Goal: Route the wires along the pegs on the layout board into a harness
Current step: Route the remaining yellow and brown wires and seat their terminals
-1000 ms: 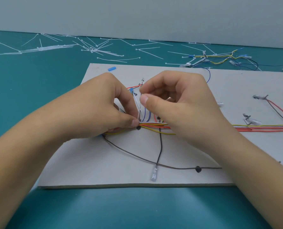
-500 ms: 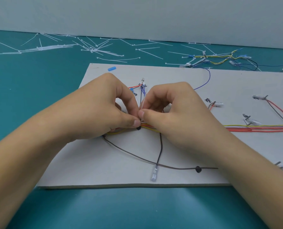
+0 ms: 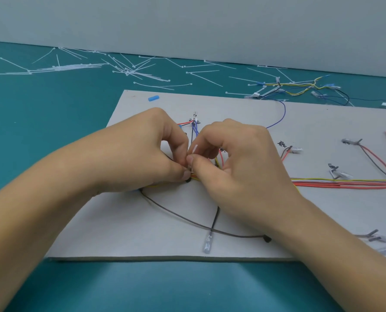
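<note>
- The left hand lies knuckles up on the board with its fingers curled. Its thumb and forefinger pinch the wire bundle near the bundle's left end.
- The right hand faces it, fingers curled, its thumb tip touching the left thumb. It pinches a white cable tie that sticks up between its fingers.
- Both forearms reach in from the near edge and converge.
- A black peg sits just below the pinch.
- The bundle runs right across the grey layout board.
- A dark wire arcs nearer, to a second peg.
- Loose ties litter the teal tabletop beyond.
</note>
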